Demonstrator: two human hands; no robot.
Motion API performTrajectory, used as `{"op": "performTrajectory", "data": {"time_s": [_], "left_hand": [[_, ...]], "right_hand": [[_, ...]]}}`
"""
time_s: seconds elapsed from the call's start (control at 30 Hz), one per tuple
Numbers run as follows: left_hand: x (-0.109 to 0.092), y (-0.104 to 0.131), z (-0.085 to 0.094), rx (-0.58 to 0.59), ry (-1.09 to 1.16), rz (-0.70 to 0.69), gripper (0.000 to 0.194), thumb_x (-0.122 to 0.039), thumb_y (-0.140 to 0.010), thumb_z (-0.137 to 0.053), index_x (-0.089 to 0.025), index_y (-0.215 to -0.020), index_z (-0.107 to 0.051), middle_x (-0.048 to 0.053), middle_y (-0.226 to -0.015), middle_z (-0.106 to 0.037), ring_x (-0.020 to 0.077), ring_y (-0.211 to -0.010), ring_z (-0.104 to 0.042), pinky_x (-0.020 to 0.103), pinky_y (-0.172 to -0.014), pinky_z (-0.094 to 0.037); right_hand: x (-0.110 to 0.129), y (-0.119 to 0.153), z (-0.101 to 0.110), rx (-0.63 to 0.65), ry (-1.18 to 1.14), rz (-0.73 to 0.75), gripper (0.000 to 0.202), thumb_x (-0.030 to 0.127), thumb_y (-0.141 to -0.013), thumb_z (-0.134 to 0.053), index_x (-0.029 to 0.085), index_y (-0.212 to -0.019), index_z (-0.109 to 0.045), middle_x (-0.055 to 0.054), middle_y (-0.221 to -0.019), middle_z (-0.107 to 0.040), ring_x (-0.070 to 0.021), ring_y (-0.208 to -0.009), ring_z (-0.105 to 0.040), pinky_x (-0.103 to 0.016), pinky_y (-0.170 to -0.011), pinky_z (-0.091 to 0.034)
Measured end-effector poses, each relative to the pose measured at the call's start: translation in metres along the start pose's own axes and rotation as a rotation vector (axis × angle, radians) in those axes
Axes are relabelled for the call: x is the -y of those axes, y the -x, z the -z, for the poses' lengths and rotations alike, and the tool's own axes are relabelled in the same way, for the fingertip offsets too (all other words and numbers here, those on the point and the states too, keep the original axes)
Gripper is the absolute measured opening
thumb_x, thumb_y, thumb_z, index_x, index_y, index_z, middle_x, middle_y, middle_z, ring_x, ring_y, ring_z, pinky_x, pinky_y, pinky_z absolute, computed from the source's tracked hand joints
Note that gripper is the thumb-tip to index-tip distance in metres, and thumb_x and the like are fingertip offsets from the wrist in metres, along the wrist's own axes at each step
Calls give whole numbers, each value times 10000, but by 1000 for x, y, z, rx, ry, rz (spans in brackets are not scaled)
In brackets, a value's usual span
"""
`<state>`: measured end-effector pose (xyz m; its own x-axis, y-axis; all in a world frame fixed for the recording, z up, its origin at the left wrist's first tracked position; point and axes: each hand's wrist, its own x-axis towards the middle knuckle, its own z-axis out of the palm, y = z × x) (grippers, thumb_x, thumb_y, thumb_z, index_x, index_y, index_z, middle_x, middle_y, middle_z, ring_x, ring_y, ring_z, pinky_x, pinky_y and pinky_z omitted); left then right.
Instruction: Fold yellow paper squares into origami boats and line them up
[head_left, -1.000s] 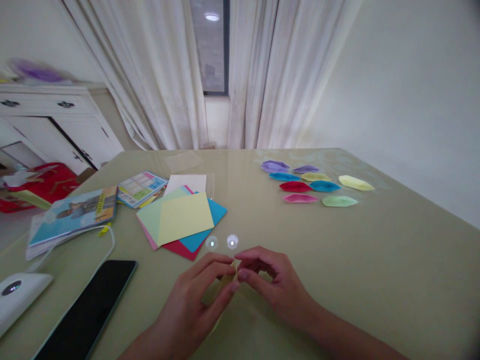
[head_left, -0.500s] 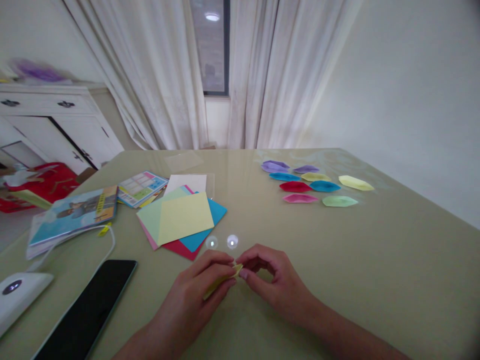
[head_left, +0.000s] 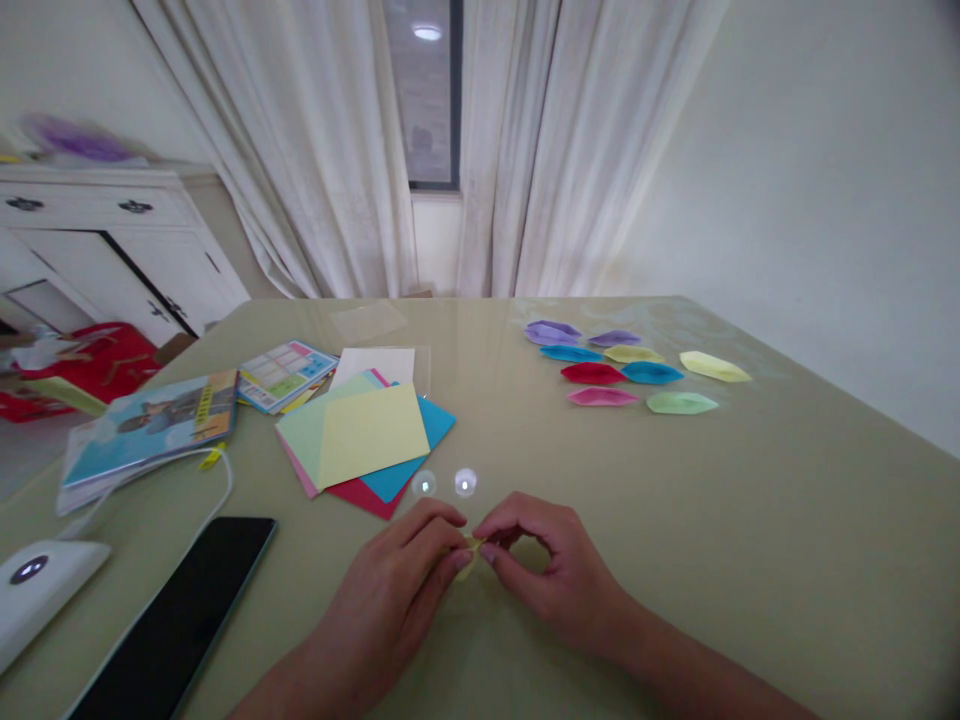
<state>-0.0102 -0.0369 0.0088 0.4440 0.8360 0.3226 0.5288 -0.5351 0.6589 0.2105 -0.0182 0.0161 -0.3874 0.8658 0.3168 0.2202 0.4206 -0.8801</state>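
Note:
Low over the near middle of the table, my two hands meet around a small folded piece of yellow paper [head_left: 468, 570]. My left hand [head_left: 401, 585] pinches it between thumb and fingers, covering most of it. The thumb and index finger of my right hand [head_left: 551, 560] close on its right tip. Beyond the hands, to the right, several folded paper boats lie in loose rows; among them are a red one [head_left: 592, 373], a pink one [head_left: 602, 398], a light green one [head_left: 681, 403] and a pale yellow one [head_left: 714, 366].
Coloured paper sheets [head_left: 375, 435] lie fanned out left of centre. Further left are books [head_left: 154, 420], a printed card packet [head_left: 289, 375], a black phone [head_left: 180, 610] and a white device [head_left: 52, 590] with a cable. Curtains and a wall bound the table [head_left: 787, 520].
My left fingers have shifted on the yellow paper, and its lower part now shows beneath my left thumb. My right pinch stays on its tip.

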Motion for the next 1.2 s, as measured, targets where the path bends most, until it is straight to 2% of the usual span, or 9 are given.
{"op": "performTrajectory", "data": {"time_s": [0.2,0.37,0.57,0.7,0.8,0.93,1.2], "left_hand": [[1,2,-6,72,-75,-5,224,-246,-1118,-407,-244,-1030,-613,38,-1012,-687,184,-863,-683,305,-784,-549],[1,5,-6,15,-78,-45,54,-237,-1063,-565,-262,-1091,-604,25,-1029,-697,187,-899,-698,298,-799,-551],[-2,4,-5,-45,-115,-76,150,-102,-958,-590,-251,-977,-593,31,-1039,-714,200,-906,-698,313,-798,-550],[0,4,-5,-46,-132,-118,107,-162,-1008,-599,-256,-1053,-621,27,-1023,-733,188,-887,-717,296,-796,-558],[0,4,-4,-54,-161,-158,88,-181,-1041,-570,-248,-1057,-624,36,-1037,-736,188,-895,-718,302,-804,-556],[-2,4,-4,-43,-215,-165,106,-141,-1008,-578,-234,-982,-623,41,-1045,-723,197,-889,-708,317,-783,-549],[-3,2,-4,-118,-268,-223,91,-149,-1029,-577,-231,-1048,-614,36,-995,-739,197,-843,-709,321,-771,-550]], "right_hand": [[-1,1,1,17,23,12,156,141,-909,-670,197,-1003,-780,-37,-867,-779,-158,-764,-728,-256,-745,-588],[-1,1,1,16,30,2,123,162,-914,-698,184,-998,-786,-42,-860,-780,-161,-758,-728,-253,-737,-586],[2,1,2,45,23,37,87,184,-919,-738,191,-993,-784,-35,-853,-783,-153,-742,-730,-245,-735,-591],[1,2,2,60,5,70,136,250,-903,-810,191,-1021,-778,-40,-881,-787,-157,-754,-730,-247,-745,-597],[0,2,1,50,38,91,92,196,-928,-756,202,-1018,-776,-33,-876,-785,-149,-746,-725,-239,-740,-590],[-1,5,0,73,67,116,133,135,-914,-721,197,-1020,-773,-41,-891,-789,-155,-767,-731,-239,-756,-585],[-3,6,-2,69,93,100,143,144,-929,-715,190,-1048,-778,-49,-896,-797,-160,-767,-745,-242,-764,-594]]}}
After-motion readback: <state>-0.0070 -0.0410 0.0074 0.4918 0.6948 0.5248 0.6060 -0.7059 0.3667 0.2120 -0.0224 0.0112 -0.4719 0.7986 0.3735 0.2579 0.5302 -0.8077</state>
